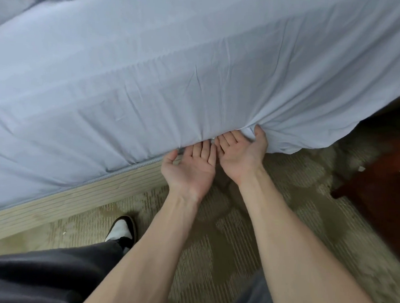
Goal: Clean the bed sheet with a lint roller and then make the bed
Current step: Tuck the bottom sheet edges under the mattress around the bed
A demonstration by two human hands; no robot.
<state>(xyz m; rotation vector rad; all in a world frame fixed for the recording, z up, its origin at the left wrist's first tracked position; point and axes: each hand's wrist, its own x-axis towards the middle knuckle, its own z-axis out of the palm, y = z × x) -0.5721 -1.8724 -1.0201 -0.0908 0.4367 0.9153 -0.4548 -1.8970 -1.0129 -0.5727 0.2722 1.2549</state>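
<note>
The lint roller is nowhere in view, so this looks like the bed-making half: tucking the sheet (199, 64) under the mattress along the near side. The sheet covers the top and hangs over the side. To the left its hem is already tucked in above the bed base (79, 197); to the right it hangs loose towards the carpet (236, 235).

The 2 hands sit side by side at the hem, palms up. The left hand (191, 167) is flat and open, its straight fingers slid under the edge with the tips hidden. The right hand (238, 153) is also open, fingers reaching under and thumb pressed against cloth that gathers around it.

Next, I judge, comes a push deeper under the mattress, then a shift right to the loose part, near the dark wooden furniture (384, 186).
</note>
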